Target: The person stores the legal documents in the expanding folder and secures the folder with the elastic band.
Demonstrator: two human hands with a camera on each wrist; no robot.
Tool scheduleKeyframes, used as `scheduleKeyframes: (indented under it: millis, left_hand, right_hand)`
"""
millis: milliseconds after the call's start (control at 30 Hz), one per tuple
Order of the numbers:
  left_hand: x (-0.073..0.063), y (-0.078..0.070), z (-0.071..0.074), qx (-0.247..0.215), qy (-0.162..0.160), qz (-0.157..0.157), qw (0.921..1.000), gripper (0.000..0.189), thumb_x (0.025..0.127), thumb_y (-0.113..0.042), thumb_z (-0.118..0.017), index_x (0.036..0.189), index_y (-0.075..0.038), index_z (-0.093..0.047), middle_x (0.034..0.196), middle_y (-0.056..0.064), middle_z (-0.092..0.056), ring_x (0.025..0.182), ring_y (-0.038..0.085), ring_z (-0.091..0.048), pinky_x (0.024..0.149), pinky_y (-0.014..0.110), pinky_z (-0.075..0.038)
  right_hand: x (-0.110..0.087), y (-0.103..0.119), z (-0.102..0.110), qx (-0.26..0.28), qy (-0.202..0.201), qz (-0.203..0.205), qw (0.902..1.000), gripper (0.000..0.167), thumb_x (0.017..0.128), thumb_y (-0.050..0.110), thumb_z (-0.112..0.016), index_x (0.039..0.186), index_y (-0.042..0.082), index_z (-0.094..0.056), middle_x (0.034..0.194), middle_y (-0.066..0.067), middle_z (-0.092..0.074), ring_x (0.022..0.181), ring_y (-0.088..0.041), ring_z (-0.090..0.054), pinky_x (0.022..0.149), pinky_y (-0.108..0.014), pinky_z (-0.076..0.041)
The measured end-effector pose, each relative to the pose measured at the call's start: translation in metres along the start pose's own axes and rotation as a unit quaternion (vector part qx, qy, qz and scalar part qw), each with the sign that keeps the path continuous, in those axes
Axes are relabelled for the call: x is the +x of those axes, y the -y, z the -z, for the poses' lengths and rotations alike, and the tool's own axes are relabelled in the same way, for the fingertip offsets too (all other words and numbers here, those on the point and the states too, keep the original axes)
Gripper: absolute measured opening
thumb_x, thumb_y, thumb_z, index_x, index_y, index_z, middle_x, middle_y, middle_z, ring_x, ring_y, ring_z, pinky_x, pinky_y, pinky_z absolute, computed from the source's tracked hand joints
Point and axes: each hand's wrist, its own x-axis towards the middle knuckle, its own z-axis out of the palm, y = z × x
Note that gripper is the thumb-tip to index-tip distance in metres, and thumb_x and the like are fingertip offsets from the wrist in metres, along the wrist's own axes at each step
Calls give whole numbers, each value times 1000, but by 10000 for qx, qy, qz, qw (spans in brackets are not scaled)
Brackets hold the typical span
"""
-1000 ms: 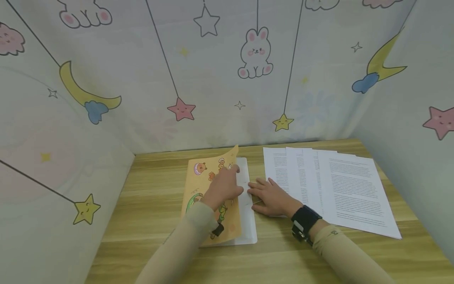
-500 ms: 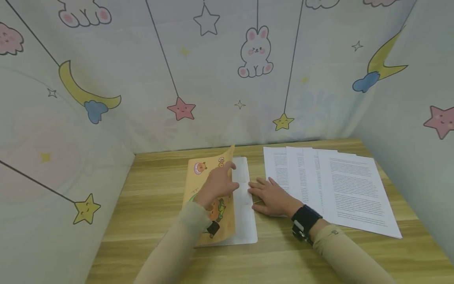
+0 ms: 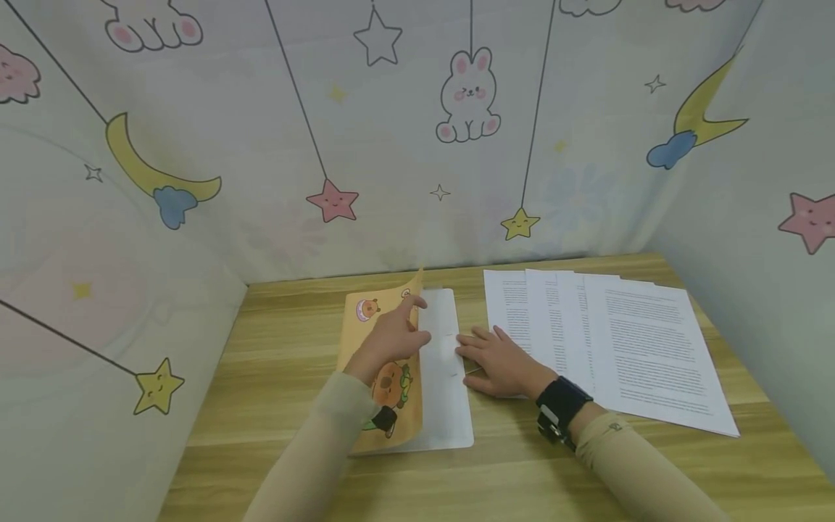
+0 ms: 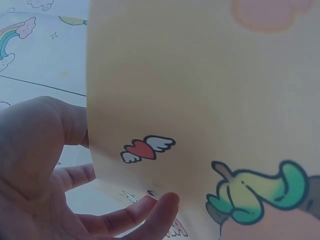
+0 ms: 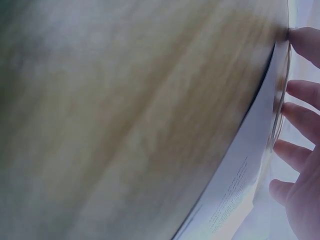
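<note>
An orange folder (image 3: 385,428) with cartoon animals on its cover lies on the table, its cover partly raised along the right edge. Beneath the cover shows a white inner side (image 3: 446,406). My left hand (image 3: 394,330) holds the cover's free edge between thumb and fingers; in the left wrist view the cover (image 4: 200,100) fills most of the picture, with the hand (image 4: 45,170) at its edge. My right hand (image 3: 499,362) rests flat with fingers spread, fingertips right at the folder's right edge. In the right wrist view, the fingers (image 5: 305,120) reach in from the right.
Several overlapping printed sheets (image 3: 659,355) lie fanned out on the right of the wooden table (image 3: 280,348), close beside the right hand. A patterned cloth (image 3: 404,145) hangs behind the table and along both sides.
My left hand has moved to the left with the folder's cover edge, uncovering more of the white inner side. The right hand and the sheets have stayed in place.
</note>
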Motion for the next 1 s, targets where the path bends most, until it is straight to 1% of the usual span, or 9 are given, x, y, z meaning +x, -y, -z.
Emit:
scheduleKeyframes:
  millis: [100,200,267,367,500,633,733,867,1000]
  left_hand:
    - [-1,2,2,-56,5,-36,10000,59,92,-23,-64,148,-21,-47,79,6,-63,58,16,-52,52,30,-42]
    - [-3,3,5,-107,-21,-119,9999,59,92,-21,-64,148,-20,-47,78,5,-60,56,15,-50,51,29,-41]
    - [-4,3,6,-164,-67,-128,9998,59,92,-21,-65,148,-20,-47,80,6,-60,57,16,-50,51,29,-40]
    - [-6,5,8,-269,-155,-50,9995,58,91,-21,-66,147,-22,-48,94,9,-63,63,19,-57,53,30,-43]
    - [-8,8,10,-407,-297,94,9987,58,91,-24,-67,145,-28,-50,119,13,-64,78,24,-64,63,34,-50]
    - [-11,12,12,-866,-302,131,9957,59,89,-21,-67,145,-30,-50,130,19,-61,83,27,-67,71,38,-57]
    - [-13,15,15,-1330,-222,152,9907,60,88,-18,-66,145,-32,-50,136,22,-57,88,30,-68,75,40,-61]
    - [-14,19,18,-1791,-124,170,9836,63,87,-16,-64,146,-32,-49,140,25,-52,95,35,-67,80,43,-61]
    - [-14,27,21,-2181,-18,39,9759,69,85,-12,-64,149,-30,-47,142,27,-47,95,35,-64,82,45,-60]
  right_hand:
    - [0,0,1,3,-10,2,10000,60,100,45,-67,149,12,-59,162,-9,-47,152,-44,-35,118,-73,-25]
    - [0,0,0,13,-7,-2,10000,60,100,45,-67,149,11,-59,162,-9,-48,152,-45,-35,118,-73,-25]
    - [0,0,0,13,3,-13,10000,60,100,45,-67,149,11,-59,162,-9,-47,153,-45,-34,118,-72,-24]
    - [0,0,0,27,19,-23,10000,60,100,45,-67,149,11,-59,163,-9,-47,153,-45,-34,118,-72,-24]
    - [-1,0,0,73,46,-44,10000,60,100,45,-67,150,12,-58,163,-9,-46,153,-45,-33,119,-72,-23]
    - [0,-2,-3,0,82,-89,9999,61,100,47,-66,150,13,-58,164,-7,-46,154,-43,-33,120,-71,-23]
    - [1,-3,-5,-69,112,-109,9999,61,100,48,-65,151,14,-57,164,-6,-45,154,-42,-32,120,-70,-23]
    - [1,-4,-6,-101,90,-56,9999,61,100,48,-65,150,14,-58,164,-7,-45,154,-43,-33,120,-70,-23]
    - [0,-4,-5,-120,12,34,9999,61,100,46,-65,150,13,-58,163,-8,-46,153,-44,-34,119,-71,-24]
